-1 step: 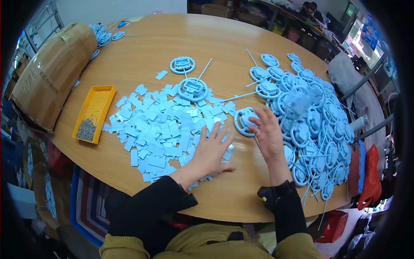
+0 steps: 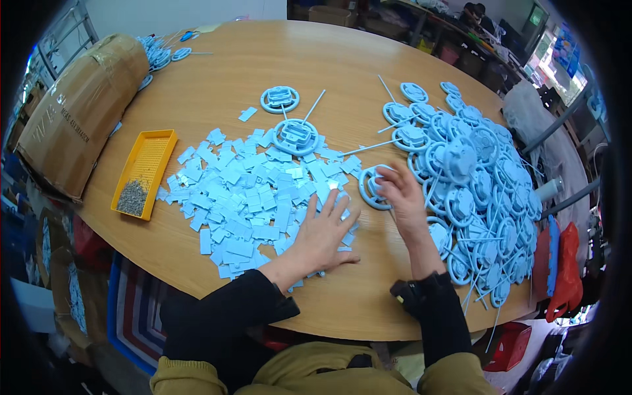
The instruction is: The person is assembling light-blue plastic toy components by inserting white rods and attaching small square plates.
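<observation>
My left hand point(image 2: 322, 230) is spread with its fingers apart over the right edge of a heap of small light-blue plastic plates point(image 2: 243, 197); nothing shows in its grasp. My right hand point(image 2: 405, 201) hovers just right of a single light-blue plastic ring with a stick point(image 2: 374, 187). Its fingers are loosely bent and apart, overlapping the ring's edge in view; whether they touch it I cannot tell. To the right of that hand rises a large pile of similar ringed parts point(image 2: 484, 191), one ringed part point(image 2: 459, 160) lying on top.
A yellow tray point(image 2: 153, 158) with small grey pieces stands left of the plates. Beyond the heap lie two ringed parts point(image 2: 279, 100), one with a stick. A cardboard box point(image 2: 82, 118) sits at the table's left edge. Clear plastic sheeting point(image 2: 526, 108) borders the right side.
The blurred ringed part above the pile now rests on top of it. My right hand has shifted slightly left and its fingers have bent inward. My left hand has barely moved.
</observation>
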Motion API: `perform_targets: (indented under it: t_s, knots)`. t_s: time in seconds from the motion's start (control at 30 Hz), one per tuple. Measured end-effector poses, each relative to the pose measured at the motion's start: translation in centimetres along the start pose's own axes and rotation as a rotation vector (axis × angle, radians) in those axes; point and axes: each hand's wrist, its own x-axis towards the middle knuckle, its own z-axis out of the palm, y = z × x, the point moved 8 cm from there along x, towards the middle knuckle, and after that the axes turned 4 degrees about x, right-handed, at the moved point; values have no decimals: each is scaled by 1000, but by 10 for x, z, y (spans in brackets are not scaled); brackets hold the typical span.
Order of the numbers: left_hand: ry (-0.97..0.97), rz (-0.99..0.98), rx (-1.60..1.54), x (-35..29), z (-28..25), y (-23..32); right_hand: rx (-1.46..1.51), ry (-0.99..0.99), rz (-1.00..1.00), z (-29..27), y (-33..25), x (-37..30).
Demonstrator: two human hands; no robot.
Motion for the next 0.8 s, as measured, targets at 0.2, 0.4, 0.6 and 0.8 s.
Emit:
perform_targets:
  t_s: [0.2,0.4,0.6,0.8]
  knots:
    - [-15,25,142,-5,-20,-46,-1636,-381,-475,73,24,54]
    - [390,-306,-122,37,-76,-156,-1494,-527,-514,101,38,44]
    - [64,-697,-23,106,-56,-227,-1243,-550,-467,123,34,15]
    - [162,-632,-823,89,-32,-217,-421,-237,92,84,41,31]
